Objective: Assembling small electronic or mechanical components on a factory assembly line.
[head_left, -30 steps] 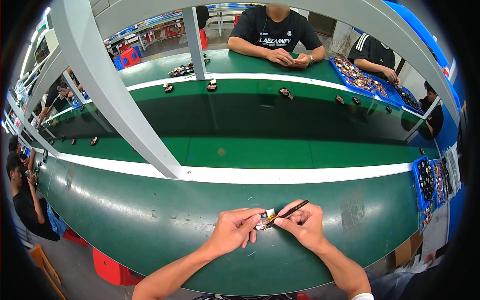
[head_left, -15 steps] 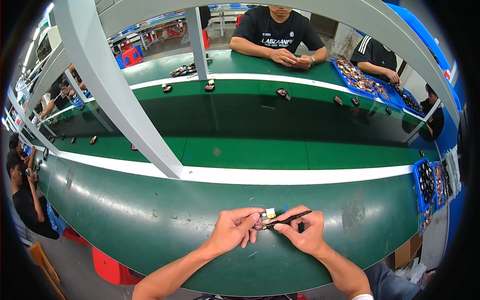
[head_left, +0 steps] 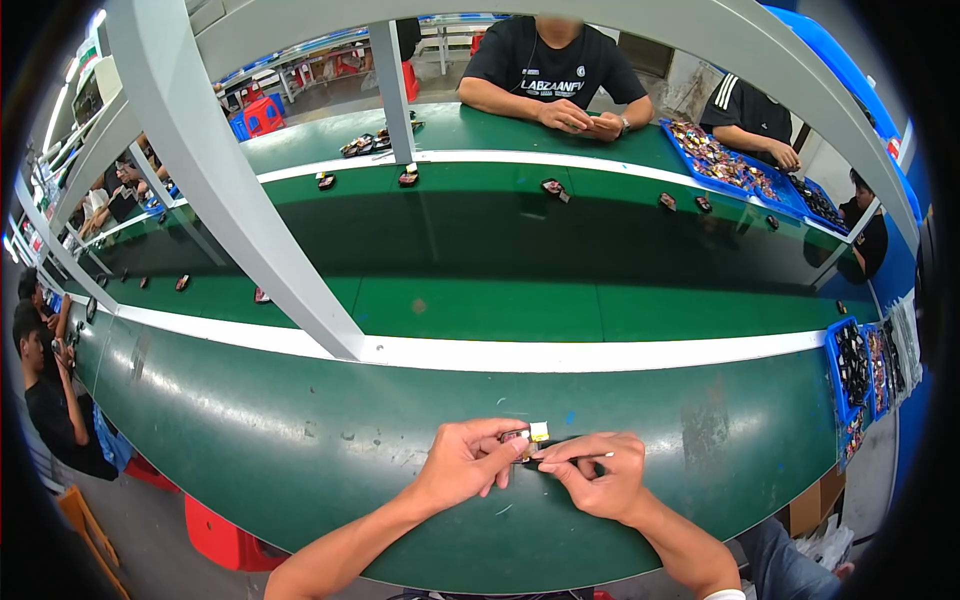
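A long green desk [head_left: 300,440] fills the lower view. At its right end, blue trays [head_left: 868,385] hold many small dark parts. Near the desk's front edge, the left hand [head_left: 462,468] is curled, fingertips pinching a small dark part with a pale tag [head_left: 528,436]. The right hand [head_left: 598,478], touching it, is closed around a thin dark tool [head_left: 572,456] pressed to the part. Compared with a second ago, the tool lies flatter, no longer angled upward, and both hands sit slightly closer to the desk's front edge.
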Available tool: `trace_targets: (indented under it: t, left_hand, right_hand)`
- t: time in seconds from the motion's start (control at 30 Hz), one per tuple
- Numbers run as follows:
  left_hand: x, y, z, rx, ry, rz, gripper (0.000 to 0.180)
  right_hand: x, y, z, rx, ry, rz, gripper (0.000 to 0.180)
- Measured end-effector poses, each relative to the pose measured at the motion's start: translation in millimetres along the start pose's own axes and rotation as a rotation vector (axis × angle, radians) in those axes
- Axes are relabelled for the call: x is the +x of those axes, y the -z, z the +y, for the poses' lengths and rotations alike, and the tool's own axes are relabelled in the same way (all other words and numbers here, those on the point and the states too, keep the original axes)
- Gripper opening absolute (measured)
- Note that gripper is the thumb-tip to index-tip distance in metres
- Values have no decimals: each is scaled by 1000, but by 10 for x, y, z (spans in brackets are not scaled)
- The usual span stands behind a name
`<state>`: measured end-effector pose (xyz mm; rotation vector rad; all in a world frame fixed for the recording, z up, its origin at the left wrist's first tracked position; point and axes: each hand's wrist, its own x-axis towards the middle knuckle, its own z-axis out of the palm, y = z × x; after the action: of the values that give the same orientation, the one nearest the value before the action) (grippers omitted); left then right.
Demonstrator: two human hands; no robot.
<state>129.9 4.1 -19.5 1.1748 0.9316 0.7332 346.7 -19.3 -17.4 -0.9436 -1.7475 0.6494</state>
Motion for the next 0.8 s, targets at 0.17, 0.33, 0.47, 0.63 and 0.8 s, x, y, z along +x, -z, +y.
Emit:
trace_targets:
  t: [0.17, 0.33, 0.47, 0.63, 0.8]
  left_hand:
    - [-4, -84, 11, 28, -24, 73, 29]
    - [-4, -98, -26, 27, -13, 106, 28]
    - [-8, -78, -61, 8, -25, 86, 30]
    - [47, -84, -78, -41, -20, 54, 29]
    - [44, -167, 23, -28, -20, 170, 22]
  right_hand:
    - [10, -21, -21, -34, 72, -7, 14]
    - [5, -43, 40, -12, 94, 38, 10]
    - [-7, -11, 19, -14, 61, 27, 10]
    - [-20, 8, 50, -24, 39, 35, 10]
    - [8, -11, 53, -36, 66, 48, 11]
